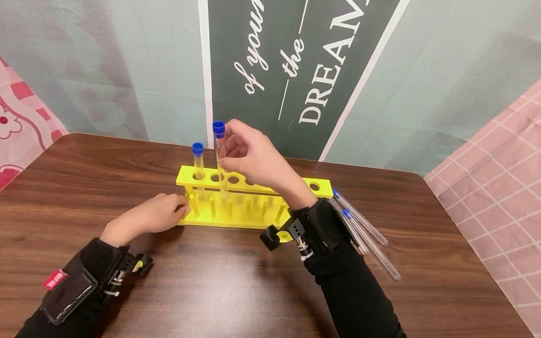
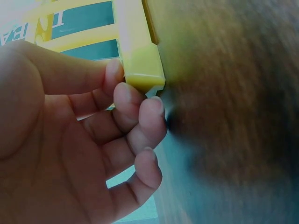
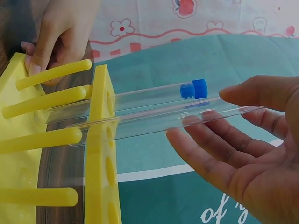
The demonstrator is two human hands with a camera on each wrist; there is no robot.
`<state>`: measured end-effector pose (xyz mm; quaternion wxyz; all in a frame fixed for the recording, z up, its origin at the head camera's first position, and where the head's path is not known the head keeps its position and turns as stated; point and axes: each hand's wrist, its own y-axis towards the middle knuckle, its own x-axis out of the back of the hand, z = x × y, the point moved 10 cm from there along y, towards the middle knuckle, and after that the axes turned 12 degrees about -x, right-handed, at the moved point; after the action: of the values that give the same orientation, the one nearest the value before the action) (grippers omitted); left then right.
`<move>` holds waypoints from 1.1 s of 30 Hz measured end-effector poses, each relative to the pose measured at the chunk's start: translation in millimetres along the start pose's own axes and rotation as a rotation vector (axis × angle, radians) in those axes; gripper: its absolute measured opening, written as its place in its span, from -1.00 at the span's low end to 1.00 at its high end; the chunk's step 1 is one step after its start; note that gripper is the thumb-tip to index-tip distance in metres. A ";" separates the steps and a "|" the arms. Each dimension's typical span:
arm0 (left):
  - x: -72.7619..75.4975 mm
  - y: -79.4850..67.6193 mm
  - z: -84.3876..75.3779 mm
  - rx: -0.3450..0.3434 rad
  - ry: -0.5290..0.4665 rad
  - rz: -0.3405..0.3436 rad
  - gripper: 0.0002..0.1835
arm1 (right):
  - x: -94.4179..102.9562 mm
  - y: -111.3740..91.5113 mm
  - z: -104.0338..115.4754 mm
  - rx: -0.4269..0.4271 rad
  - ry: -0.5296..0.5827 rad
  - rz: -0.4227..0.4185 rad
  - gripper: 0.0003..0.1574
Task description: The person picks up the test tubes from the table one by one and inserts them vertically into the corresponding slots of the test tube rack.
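Observation:
A yellow test tube rack (image 1: 253, 220) stands on the table. At its left end my left hand (image 1: 162, 213) grips the base; the left wrist view shows the thumb and fingertips against the rack's end (image 2: 145, 70). My right hand (image 1: 255, 152) holds a clear test tube (image 3: 154, 123) with a blue cap (image 1: 219, 127) between thumb and fingers. That tube is nearly upright, its lower end below the rack's top bar, seemingly through the second hole from the left. Another blue-capped test tube (image 1: 198, 162) stands in the leftmost hole, right beside it.
Several blue-capped test tubes (image 1: 372, 244) lie on the brown wooden table (image 1: 236, 286) by the rack's right end, partly behind my right wrist. A grey-green cloth (image 1: 169, 70) with lettering hangs behind the table. Upright pegs (image 1: 248, 208) line the rack's base.

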<state>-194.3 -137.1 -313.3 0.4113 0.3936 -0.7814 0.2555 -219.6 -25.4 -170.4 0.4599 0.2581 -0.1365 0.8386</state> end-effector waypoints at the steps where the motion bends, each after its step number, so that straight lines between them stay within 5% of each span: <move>1: 0.0 0.0 0.2 0.000 -0.001 0.001 -0.78 | 0.2 0.3 0.6 0.001 0.003 -0.001 -0.75; 33: 0.2 0.8 1.3 -0.009 0.008 -0.003 -0.76 | 8.7 7.1 21.8 0.068 0.111 -0.048 -0.67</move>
<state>-195.7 -137.6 -313.8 0.4166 0.3920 -0.7803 0.2526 -222.7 -33.3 -147.3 0.4777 0.2300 -0.0762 0.8444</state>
